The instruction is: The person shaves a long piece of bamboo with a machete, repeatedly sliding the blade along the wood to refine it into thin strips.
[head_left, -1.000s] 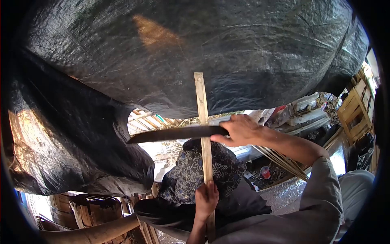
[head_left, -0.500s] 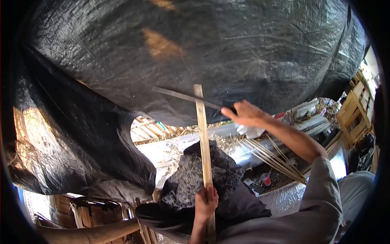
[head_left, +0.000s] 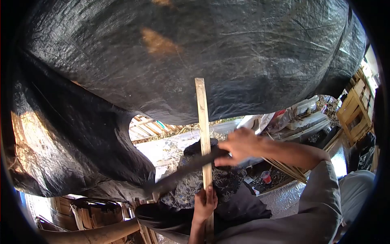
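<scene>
My left hand (head_left: 204, 204) is wrapped round the lower part of a pale bamboo strip (head_left: 202, 110), which stands nearly upright in the view above my lap. My right hand (head_left: 239, 147) grips the handle end of a long, dark-bladed machete (head_left: 183, 174). The blade crosses in front of the strip, a little above my left hand, and slants down to the left; it is smeared by motion. A dark patterned cloth (head_left: 183, 191) lies over my lap behind the strip.
Black plastic sheeting (head_left: 252, 57) hangs in front and on the left. Thin bamboo sticks (head_left: 288, 171) lie at the right beside a red plastic cup (head_left: 265, 177). A wooden crate (head_left: 354, 112) stands further right. A thick pole (head_left: 89, 235) lies at lower left.
My right hand has swung the machete down along the strip, from near its top to just above my left hand. The blade's tip now points down to the left. The strip has shifted slightly upward.
</scene>
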Available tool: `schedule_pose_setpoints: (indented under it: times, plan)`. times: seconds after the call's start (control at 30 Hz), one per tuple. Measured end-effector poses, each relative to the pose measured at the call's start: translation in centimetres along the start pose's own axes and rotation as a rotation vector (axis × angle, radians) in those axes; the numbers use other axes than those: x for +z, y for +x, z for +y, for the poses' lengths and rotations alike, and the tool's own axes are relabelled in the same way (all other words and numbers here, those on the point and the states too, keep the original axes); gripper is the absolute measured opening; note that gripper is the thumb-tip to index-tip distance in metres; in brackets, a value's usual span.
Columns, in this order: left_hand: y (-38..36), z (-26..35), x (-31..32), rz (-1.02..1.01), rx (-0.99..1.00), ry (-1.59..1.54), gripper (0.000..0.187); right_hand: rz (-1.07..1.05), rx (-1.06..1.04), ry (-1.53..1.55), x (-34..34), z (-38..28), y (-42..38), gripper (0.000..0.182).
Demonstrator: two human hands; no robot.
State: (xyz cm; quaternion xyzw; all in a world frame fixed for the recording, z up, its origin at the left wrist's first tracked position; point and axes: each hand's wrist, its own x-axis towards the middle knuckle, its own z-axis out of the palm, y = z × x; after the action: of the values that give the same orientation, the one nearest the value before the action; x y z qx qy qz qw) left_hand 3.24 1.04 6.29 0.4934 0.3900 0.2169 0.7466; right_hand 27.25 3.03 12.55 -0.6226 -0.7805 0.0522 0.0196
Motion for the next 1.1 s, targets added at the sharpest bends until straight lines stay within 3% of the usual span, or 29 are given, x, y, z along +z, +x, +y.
schedule_pose_setpoints:
  times: [0.03,0.07,0.1,0.13,0.2,0.23,0.3,0.33,0.4,0.47,0.53,0.6,0.67,0.73,0.77,0.8,0.87,0.9,1.0,1.1]
  plan:
    - [0.0,0.0,0.0,0.023,0.009,0.019,0.038,0.223,0.029,0.118,1.8,2.0,0.9,0.067]
    - [0.0,0.2,0.2,0.045,0.025,0.039,0.037,0.067,0.306,0.455,0.9,3.7,2.2,0.067]
    - [0.0,0.9,0.5,0.041,0.0,0.033,0.037,-0.012,0.576,0.591,-0.5,4.5,3.1,0.069]
    - [-0.5,1.1,0.5,0.042,0.008,0.034,0.037,0.148,0.548,0.382,-0.1,6.0,3.8,0.072]
    - [-0.3,1.4,0.3,0.013,-0.054,0.016,0.037,0.178,0.429,0.256,0.7,6.5,3.3,0.07]
    - [-0.4,1.0,0.3,0.016,-0.035,-0.003,0.038,0.081,0.393,0.461,0.1,5.2,2.7,0.067]
    - [-0.3,0.7,0.2,0.02,-0.018,0.034,0.038,-0.037,0.288,0.585,-0.2,2.3,1.4,0.061]
    - [-0.2,0.7,0.2,0.026,0.0,0.076,0.038,0.121,0.133,0.51,1.2,1.3,0.8,0.061]
    - [-0.1,0.4,0.2,0.038,0.022,0.086,0.038,0.18,0.033,0.279,1.6,-0.7,-0.5,0.064]
    - [-0.1,-0.1,0.0,-0.003,0.072,0.104,0.036,0.091,-0.011,-0.007,0.4,-1.8,-0.7,0.068]
    - [-0.1,-0.7,0.0,0.014,0.078,0.085,0.037,0.113,-0.075,-0.028,0.0,-0.6,0.0,0.072]
    - [-0.2,-0.6,0.1,0.032,0.088,0.058,0.037,0.233,0.072,0.107,1.3,2.5,1.8,0.073]
    - [-0.6,0.1,0.2,0.08,0.016,0.084,0.036,0.104,0.342,0.204,-1.4,5.8,4.2,0.073]
    - [-0.6,0.9,0.1,0.072,0.015,0.039,0.037,0.105,0.384,0.217,-2.9,6.9,4.5,0.073]
    - [-0.6,1.1,0.1,0.053,0.03,0.066,0.037,0.095,0.337,0.137,-3.0,6.4,4.0,0.072]
    - [-0.6,1.0,0.3,0.034,0.038,0.083,0.038,-0.046,0.361,0.265,-3.3,5.1,3.5,0.07]
    - [0.0,-0.1,0.0,0.019,0.012,0.053,0.038,-0.114,0.263,0.395,-2.0,2.5,2.1,0.066]
    - [0.1,-0.6,-0.1,0.014,0.027,0.042,0.039,0.02,0.113,0.45,0.0,1.4,1.4,0.067]
    - [0.2,-1.0,-0.6,-0.021,0.037,0.033,0.039,-0.154,0.011,0.262,-0.5,-2.7,-0.6,0.065]
    - [-0.4,-0.9,-0.8,-0.041,-0.011,-0.021,0.039,-0.045,-0.132,0.008,0.0,-2.4,-0.9,0.065]
